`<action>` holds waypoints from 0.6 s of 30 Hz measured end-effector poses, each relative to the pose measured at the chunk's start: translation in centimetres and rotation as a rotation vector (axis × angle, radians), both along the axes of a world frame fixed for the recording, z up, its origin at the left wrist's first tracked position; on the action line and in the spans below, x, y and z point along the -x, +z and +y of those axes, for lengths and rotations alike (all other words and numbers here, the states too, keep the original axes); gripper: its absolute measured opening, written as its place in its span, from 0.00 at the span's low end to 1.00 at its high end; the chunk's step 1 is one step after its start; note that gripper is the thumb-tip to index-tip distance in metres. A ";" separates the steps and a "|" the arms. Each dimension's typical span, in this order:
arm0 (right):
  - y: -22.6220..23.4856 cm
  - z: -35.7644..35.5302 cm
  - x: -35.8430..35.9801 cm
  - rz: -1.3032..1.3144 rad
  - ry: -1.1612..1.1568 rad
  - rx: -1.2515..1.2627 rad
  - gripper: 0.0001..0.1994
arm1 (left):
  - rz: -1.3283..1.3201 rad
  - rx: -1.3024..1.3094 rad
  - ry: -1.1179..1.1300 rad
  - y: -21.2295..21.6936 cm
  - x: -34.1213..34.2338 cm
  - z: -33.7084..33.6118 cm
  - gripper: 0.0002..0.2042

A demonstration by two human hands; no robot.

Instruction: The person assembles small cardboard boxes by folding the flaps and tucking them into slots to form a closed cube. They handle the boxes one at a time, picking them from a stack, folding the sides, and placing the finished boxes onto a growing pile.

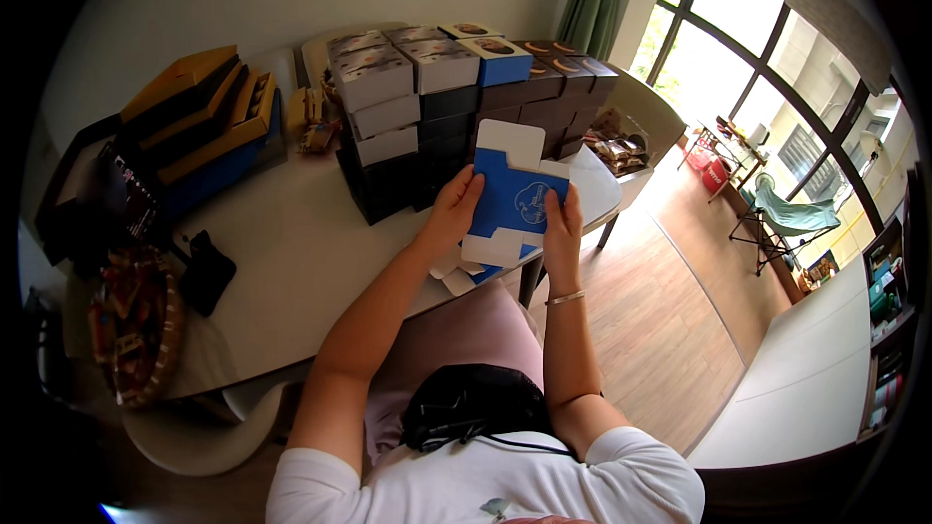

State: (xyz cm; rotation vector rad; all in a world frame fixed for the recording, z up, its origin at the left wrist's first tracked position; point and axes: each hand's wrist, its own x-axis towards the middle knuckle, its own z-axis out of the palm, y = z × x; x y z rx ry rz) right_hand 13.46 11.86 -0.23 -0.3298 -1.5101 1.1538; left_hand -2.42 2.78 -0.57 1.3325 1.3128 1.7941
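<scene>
Between my two hands is a blue and white flat carton (505, 196), its white flaps sticking out at the top and bottom and a white line drawing on its blue face. My left hand (452, 206) grips its left edge, thumb on the front. On the right edge my right hand (563, 233) holds it the same way, thumb over the blue face. Below it, at the table's edge, more flat blue and white cartons (458, 279) lie partly hidden. Beyond the carton rise stacked small boxes (383, 116), grey, black, brown and blue.
The white table (282, 262) carries opened black and yellow boxes (209, 121) at the back left. A woven basket of packets (136, 330) and a black pouch (207, 274) sit at the left. More packets (621, 150) lie right of the stacks. A green folding chair (791, 213) stands near the windows.
</scene>
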 end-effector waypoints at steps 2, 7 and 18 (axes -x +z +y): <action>1.0 -0.4 -0.1 -0.113 0.022 -0.022 0.10 | -0.046 -0.071 0.009 0.4 -0.9 -0.4 0.16; 5.3 -0.3 -0.4 -0.459 0.172 -0.172 0.28 | -0.171 -0.108 -0.050 1.1 -2.1 -1.0 0.30; 3.6 -3.4 -1.2 0.041 0.304 0.054 0.29 | 0.403 -0.215 0.098 0.2 -2.3 -1.1 0.36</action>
